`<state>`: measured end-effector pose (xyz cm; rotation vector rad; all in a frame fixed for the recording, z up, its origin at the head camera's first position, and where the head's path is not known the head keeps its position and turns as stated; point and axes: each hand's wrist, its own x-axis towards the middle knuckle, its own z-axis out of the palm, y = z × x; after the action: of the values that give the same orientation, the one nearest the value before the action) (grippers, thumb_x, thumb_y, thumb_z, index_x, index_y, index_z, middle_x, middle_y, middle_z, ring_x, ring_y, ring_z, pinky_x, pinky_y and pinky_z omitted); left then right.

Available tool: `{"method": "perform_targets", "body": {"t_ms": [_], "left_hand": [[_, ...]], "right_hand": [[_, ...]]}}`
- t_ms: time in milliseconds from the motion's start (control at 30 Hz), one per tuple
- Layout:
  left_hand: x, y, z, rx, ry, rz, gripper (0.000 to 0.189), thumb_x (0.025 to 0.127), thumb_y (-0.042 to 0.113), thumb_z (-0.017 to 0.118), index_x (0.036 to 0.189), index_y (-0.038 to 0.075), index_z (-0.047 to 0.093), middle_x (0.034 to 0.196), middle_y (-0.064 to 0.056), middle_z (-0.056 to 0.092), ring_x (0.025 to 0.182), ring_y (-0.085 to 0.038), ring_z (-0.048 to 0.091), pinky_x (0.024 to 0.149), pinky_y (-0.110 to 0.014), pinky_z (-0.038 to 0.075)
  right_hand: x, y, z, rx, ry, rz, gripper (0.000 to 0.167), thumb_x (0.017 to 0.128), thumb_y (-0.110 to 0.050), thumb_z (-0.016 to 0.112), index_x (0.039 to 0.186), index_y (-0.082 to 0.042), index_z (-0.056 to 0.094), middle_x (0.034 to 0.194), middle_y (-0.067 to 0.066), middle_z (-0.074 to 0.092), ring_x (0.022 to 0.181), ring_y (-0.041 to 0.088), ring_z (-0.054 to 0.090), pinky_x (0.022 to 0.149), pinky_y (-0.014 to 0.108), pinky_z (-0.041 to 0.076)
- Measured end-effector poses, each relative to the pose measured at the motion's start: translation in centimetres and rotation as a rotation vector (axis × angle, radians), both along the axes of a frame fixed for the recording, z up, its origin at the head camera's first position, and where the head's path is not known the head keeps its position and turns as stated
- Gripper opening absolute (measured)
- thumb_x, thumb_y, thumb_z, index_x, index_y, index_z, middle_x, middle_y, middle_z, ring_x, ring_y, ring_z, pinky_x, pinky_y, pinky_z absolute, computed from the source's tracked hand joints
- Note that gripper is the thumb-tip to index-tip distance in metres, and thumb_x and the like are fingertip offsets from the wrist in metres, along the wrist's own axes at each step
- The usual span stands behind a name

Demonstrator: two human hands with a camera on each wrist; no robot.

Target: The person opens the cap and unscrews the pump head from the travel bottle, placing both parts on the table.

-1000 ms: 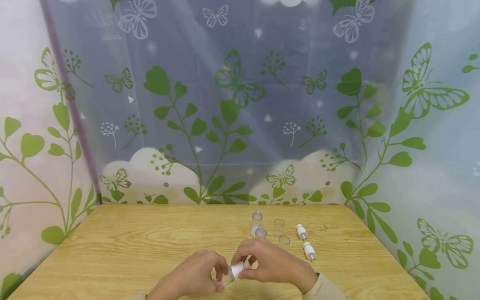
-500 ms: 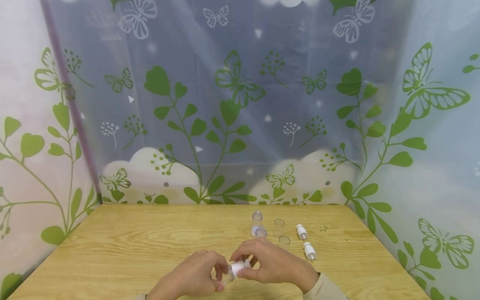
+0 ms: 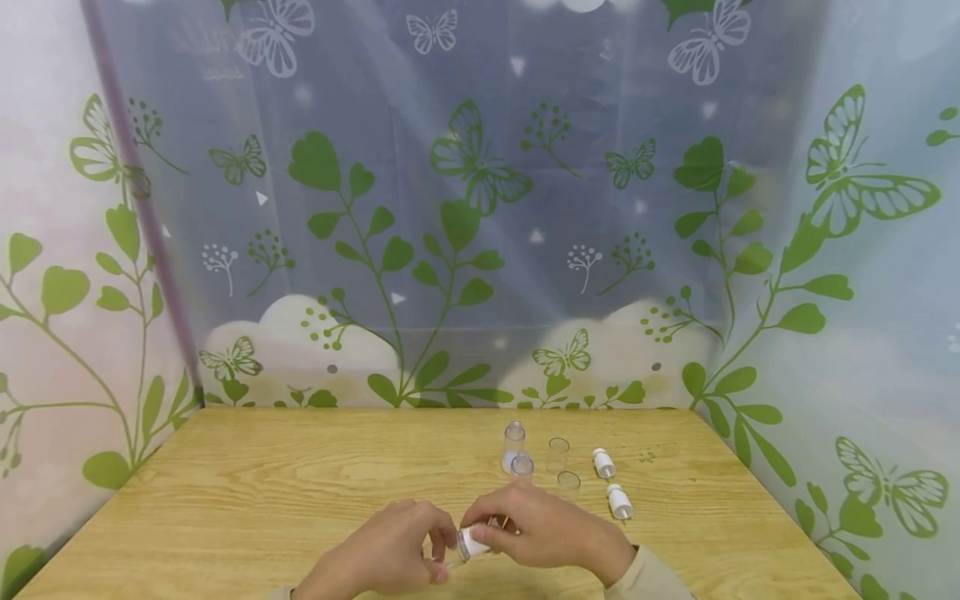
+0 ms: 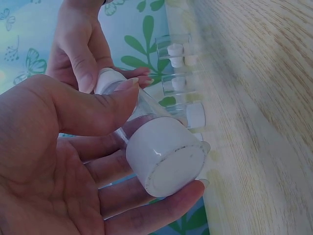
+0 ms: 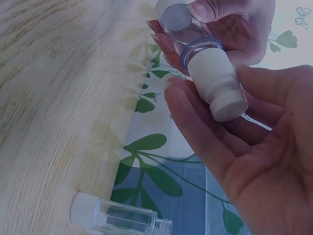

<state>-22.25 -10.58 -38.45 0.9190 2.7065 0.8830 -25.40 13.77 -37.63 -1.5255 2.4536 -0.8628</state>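
Observation:
Near the front of the table, my left hand point(image 3: 390, 546) grips a small clear bottle with a white base point(image 4: 166, 156). Thumb and fingers lie on either side of it. A white pump head point(image 5: 212, 71) sits at the bottle's neck end, in line with the body. My right hand point(image 3: 551, 529) pinches this pump between thumb and fingers. Whether the pump is fully seated cannot be seen. In the head view the right thumb covers part of the pump.
Beyond the right hand stand two clear bottles point(image 3: 513, 442), two clear caps point(image 3: 558, 457) and two white pump heads point(image 3: 619, 502) on the wooden table point(image 3: 300, 467). A patterned curtain point(image 3: 480, 250) closes off the back and sides.
The right hand's thumb and fingers have shifted round the white pump, and the thumb now lies across it. The left hand and the bottle have stayed in place.

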Motion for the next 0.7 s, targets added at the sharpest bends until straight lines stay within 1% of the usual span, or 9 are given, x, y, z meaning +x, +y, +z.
{"method": "perform_targets", "body": {"t_ms": [167,333,400,533,700], "left_hand": [[0.02,0.02,-0.01,0.004,-0.004,-0.004,0.024,0.08,0.015,0.085,0.103,0.012,0.077,0.08,0.019,0.066,0.079,-0.005,0.056,0.075,-0.031,0.051],[0.02,0.05,-0.1,0.002,0.008,-0.006,0.024,0.08,0.016,0.085,0.102,0.012,0.077,0.08,0.019,0.067,0.082,-0.005,0.056,0.078,-0.037,0.054],[0.01,-0.01,-0.14,0.006,0.011,-0.009,0.024,0.08,0.015,0.085,0.103,0.011,0.077,0.081,0.018,0.068,0.082,-0.005,0.057,0.078,-0.039,0.055],[-0.09,-0.1,-0.17,0.015,0.006,-0.012,0.025,0.08,0.015,0.085,0.103,0.011,0.077,0.081,0.016,0.068,0.081,-0.005,0.056,0.075,-0.033,0.052],[-0.08,0.01,-0.1,0.009,-0.005,-0.003,0.025,0.08,0.016,0.085,0.103,0.011,0.077,0.081,0.018,0.066,0.08,-0.005,0.056,0.074,-0.029,0.049]], "right_hand": [[0.2,-0.07,0.11,0.009,-0.012,-0.043,0.019,0.103,-0.016,0.063,0.119,-0.01,0.072,0.113,0.003,0.076,0.094,-0.005,0.065,0.074,0.012,0.056],[0.39,-0.05,0.28,0.015,-0.003,-0.073,0.02,0.096,-0.011,0.072,0.116,-0.011,0.073,0.11,0.001,0.074,0.094,-0.006,0.062,0.075,0.012,0.056],[0.42,-0.05,0.29,0.011,0.003,-0.07,0.02,0.095,-0.01,0.073,0.115,-0.011,0.073,0.109,0.001,0.074,0.094,-0.006,0.061,0.076,0.012,0.056],[0.35,0.01,0.23,-0.005,-0.005,-0.057,0.02,0.096,-0.011,0.073,0.116,-0.01,0.073,0.11,0.002,0.074,0.093,-0.006,0.062,0.076,0.013,0.057],[0.3,-0.01,0.19,-0.006,-0.034,-0.056,0.021,0.098,-0.015,0.071,0.119,-0.012,0.072,0.114,0.001,0.074,0.096,-0.005,0.063,0.076,0.013,0.057]]}}
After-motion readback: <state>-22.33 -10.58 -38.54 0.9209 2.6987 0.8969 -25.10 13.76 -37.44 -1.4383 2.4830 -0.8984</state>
